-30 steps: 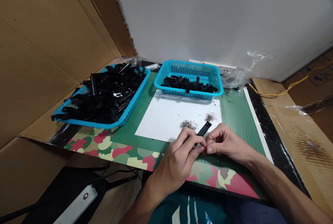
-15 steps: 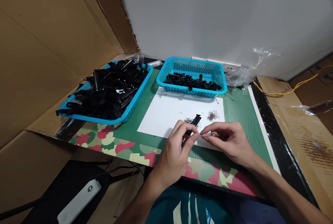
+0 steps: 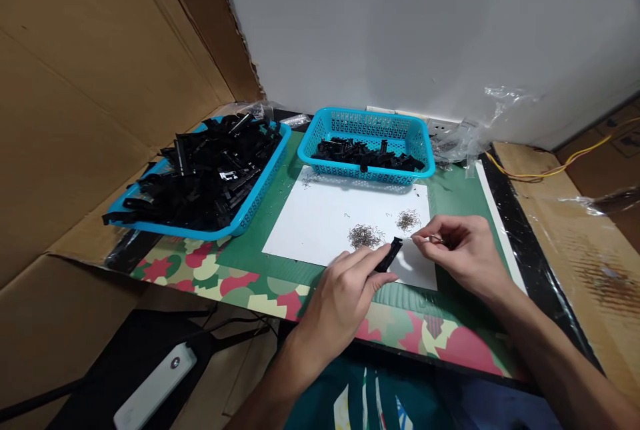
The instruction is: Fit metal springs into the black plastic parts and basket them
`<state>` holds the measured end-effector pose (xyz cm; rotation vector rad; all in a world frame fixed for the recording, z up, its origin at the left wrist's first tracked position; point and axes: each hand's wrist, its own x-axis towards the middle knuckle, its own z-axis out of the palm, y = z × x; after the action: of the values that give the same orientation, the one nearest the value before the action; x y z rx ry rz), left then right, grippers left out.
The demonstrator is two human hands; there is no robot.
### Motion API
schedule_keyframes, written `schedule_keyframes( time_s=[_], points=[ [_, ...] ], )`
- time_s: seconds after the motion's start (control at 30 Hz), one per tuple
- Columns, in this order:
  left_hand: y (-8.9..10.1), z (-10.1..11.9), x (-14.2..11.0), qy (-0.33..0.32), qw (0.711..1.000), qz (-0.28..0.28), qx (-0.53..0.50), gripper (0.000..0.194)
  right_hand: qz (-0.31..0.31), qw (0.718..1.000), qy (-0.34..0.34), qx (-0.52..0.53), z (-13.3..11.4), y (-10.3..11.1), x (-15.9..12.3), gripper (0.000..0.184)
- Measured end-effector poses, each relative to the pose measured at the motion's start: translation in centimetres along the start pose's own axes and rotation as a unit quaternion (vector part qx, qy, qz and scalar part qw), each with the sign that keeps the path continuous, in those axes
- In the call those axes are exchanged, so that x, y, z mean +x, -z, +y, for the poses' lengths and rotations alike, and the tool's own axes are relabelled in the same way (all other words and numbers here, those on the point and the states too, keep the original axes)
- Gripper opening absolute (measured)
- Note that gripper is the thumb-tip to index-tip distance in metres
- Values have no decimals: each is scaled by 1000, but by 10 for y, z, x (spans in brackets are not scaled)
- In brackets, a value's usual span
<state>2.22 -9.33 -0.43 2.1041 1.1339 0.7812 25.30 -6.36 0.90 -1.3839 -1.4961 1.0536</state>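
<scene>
My left hand (image 3: 353, 283) is closed on a narrow black plastic part (image 3: 391, 255), with its far end sticking out beyond the fingers over the white paper. To its right, my right hand (image 3: 457, 250) pinches a thin metal tool (image 3: 436, 239), mostly hidden by the fingers. A fine tip reaches left toward the part's far end; whether they touch I cannot tell. Just beyond my left fingers lies a pile of tiny bent wire pieces (image 3: 365, 237). A smaller pile of the same pieces (image 3: 408, 219) sits near my right fingertips.
A blue basket (image 3: 265, 193) heaped with black parts stands at the left. Another blue basket (image 3: 425, 172), partly filled with black parts, is behind the white paper (image 3: 320, 217). Clear plastic bags (image 3: 463, 143) lie at the back right. Cardboard (image 3: 100, 83) walls the left side.
The black part has turned and moved right and lower in my left hand, uncovering the larger wire pile. My right hand has moved right and slightly up, away from the left fingertips.
</scene>
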Motion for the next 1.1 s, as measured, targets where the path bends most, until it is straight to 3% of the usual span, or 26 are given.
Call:
schedule_keyframes(
  time_s=[0.17,0.73,1.1],
  points=[
    [1,3,2,0,998,-32,51,29,-75,995,-44,-42,2,-6,4,17],
    [0,2,2,-3,999,-29,35,29,-72,988,-15,-135,2,-9,0,16],
    [-1,2,2,-19,998,-26,50,30,-144,967,15,-207,-8,9,0,25]
  ],
)
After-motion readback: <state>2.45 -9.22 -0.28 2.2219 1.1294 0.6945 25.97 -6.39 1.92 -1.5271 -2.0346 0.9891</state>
